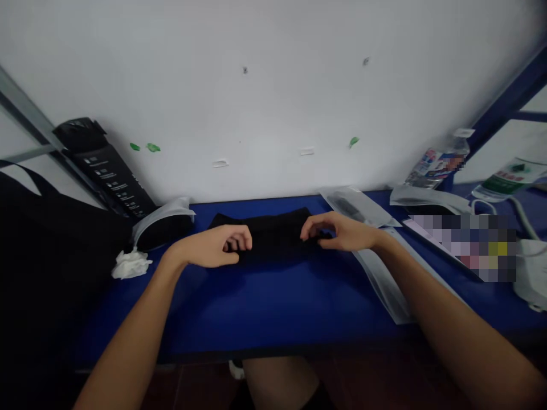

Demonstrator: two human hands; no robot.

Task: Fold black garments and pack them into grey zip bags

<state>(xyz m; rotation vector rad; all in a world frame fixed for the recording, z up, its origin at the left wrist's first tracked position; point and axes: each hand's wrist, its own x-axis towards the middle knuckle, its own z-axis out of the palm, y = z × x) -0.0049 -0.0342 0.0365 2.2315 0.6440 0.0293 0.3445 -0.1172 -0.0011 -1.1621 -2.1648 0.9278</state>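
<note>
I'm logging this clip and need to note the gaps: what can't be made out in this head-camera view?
The black cloth: partly hidden by the left hand and right hand.
The flat item: covered by a pixelated patch.
The black box: printing too small to read.
The black bag: cut off by the left edge.

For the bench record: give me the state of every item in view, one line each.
black cloth, folded into a long flat strip
left hand, curled against the cloth's left end
right hand, curled against the cloth's right end
clear plastic sleeve, lying flat on the blue table
white tissue, crumpled
plastic bottle, tilted, not upright
</note>
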